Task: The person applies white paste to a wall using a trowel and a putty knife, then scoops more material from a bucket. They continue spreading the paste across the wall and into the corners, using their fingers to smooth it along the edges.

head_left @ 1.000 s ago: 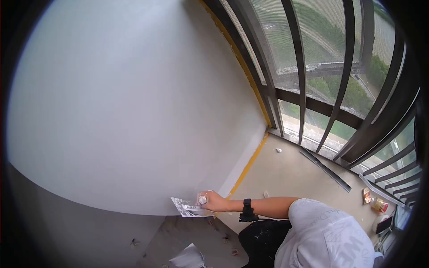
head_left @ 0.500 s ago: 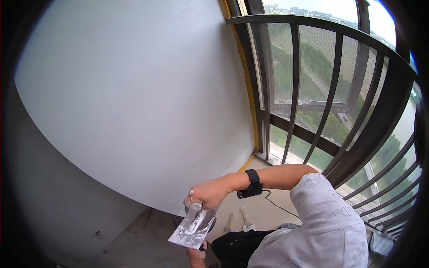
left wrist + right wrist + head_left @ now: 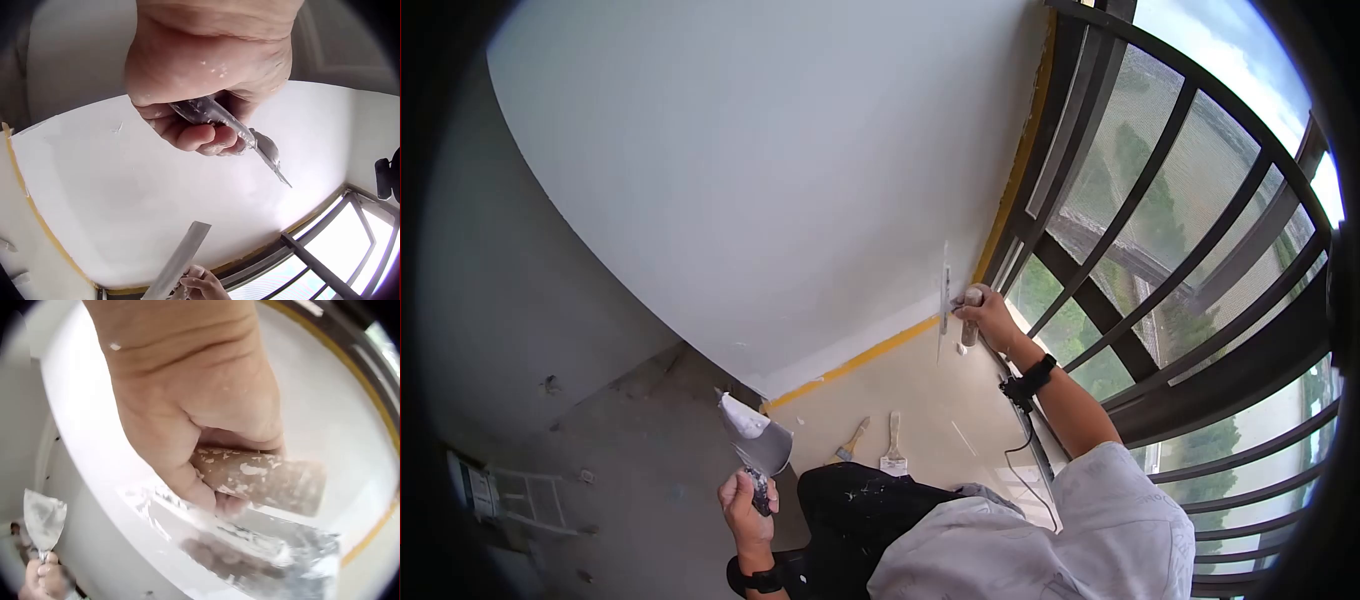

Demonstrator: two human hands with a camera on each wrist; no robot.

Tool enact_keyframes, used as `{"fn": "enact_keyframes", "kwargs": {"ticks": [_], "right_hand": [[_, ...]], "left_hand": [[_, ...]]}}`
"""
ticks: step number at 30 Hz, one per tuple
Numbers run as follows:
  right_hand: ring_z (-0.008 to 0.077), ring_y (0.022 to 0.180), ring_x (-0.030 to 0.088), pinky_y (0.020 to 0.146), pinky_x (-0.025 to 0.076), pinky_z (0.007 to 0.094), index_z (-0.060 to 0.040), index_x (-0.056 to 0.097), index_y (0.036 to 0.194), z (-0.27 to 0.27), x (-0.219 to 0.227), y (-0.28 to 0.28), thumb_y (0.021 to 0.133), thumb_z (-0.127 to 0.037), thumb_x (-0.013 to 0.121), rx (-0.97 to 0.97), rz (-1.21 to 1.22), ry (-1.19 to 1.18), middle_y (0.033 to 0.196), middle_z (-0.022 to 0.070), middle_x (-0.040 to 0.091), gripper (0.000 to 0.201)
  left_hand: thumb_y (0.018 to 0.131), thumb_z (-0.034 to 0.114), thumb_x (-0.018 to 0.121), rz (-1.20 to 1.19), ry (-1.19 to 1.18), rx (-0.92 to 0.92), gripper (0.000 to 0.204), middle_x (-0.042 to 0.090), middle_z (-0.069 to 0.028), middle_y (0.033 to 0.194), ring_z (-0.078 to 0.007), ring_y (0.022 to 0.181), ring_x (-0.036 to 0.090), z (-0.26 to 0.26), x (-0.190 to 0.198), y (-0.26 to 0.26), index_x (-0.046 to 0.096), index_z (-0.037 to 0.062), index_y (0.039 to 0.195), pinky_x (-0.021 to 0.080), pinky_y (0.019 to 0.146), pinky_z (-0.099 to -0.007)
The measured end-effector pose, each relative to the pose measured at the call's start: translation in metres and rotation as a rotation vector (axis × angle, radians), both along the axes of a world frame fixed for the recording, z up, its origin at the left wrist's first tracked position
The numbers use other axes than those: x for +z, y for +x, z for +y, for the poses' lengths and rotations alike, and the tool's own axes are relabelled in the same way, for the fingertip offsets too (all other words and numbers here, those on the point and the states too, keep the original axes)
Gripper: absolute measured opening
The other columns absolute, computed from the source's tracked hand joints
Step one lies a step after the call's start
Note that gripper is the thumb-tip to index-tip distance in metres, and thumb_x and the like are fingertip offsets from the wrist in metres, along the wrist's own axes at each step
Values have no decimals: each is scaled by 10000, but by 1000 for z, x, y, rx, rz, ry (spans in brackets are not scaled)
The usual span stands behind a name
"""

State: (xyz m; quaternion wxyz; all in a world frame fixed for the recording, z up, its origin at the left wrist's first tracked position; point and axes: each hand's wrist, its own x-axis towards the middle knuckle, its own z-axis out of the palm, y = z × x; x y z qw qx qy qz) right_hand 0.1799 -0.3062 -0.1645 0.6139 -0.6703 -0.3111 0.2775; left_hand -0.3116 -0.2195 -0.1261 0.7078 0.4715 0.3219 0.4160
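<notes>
My left hand (image 3: 748,508) grips the dark handle of a putty knife (image 3: 770,448) at the lower left, its broad blade pointing up with white putty on it. In the left wrist view its fingers curl round the handle (image 3: 209,114). By the wall's right end, near the window, my right hand (image 3: 995,320) holds a finishing trowel (image 3: 945,300) by its thick handle. The trowel's blade stands edge-on close to the white wall (image 3: 780,180). Putty smears cover the brown handle (image 3: 275,481) and the metal blade (image 3: 306,550) in the right wrist view.
Yellow tape (image 3: 870,355) runs along the wall's bottom and window side. Two paintbrushes (image 3: 894,450) lie on the pale ledge (image 3: 940,420) beside my knee. Dark railing bars (image 3: 1135,190) stand before the window at the right. A cable (image 3: 1022,475) trails from my right wrist.
The trowel in my right hand has moved from over the left hand to the right, up to the wall near the window. The left hand with the putty knife now shows fully at lower left.
</notes>
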Motion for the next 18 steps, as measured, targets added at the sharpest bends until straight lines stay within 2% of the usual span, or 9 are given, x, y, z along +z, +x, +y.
{"fn": "enact_keyframes", "kwargs": {"ticks": [1,2,5,9,12,13,15,18], "right_hand": [[160,783,602,712,494,291,-4,578,947,2,-18,21,716,36,687,-99,144,106,895,60,603,259],[150,775,596,697,492,280,-9,568,963,1,-6,24,708,73,663,-221,176,145,880,60,590,284],[139,736,580,646,476,273,-12,575,967,10,-35,77,692,66,660,-445,134,141,831,35,579,298],[129,720,571,628,462,261,-21,593,945,29,-90,124,687,54,666,-544,141,133,818,26,593,279],[114,709,555,625,449,260,-47,605,864,53,-130,143,689,77,662,-674,62,186,825,17,619,222],[114,709,555,625,449,260,-47,605,864,60,-141,150,689,77,662,-658,72,178,825,17,619,222],[115,694,535,618,440,271,-62,600,856,73,-159,163,698,73,673,-777,-22,106,791,2,594,220],[136,679,526,613,445,300,-82,585,832,91,-177,178,692,74,695,-817,-16,203,761,6,567,238]], "left_hand": [[988,381,501,9,7,-2,384,521,-82,597,-135,437,455,-1,-4,-3,487,56,783,349,399,-241],[988,381,501,10,0,-1,384,521,-82,597,-135,437,455,-3,-6,-5,487,56,783,349,399,-241],[986,374,508,24,-32,46,373,519,-82,595,-137,433,456,-6,-10,-7,480,63,782,347,398,-242],[978,363,530,39,-77,123,349,512,-80,590,-140,420,451,-9,-13,-13,481,70,797,349,389,-241],[978,361,531,79,-115,238,331,520,-86,595,-140,410,450,-17,-12,-20,481,67,835,359,376,-239],[978,361,531,90,-119,255,331,520,-86,595,-140,410,450,-20,-10,-23,481,67,835,359,376,-239],[975,361,535,133,-128,275,327,519,-84,593,-138,413,458,-23,-3,-29,486,65,846,358,365,-236],[961,373,553,167,-147,372,372,514,-98,572,-151,413,468,-32,0,-38,491,36,816,369,368,-248]]}}
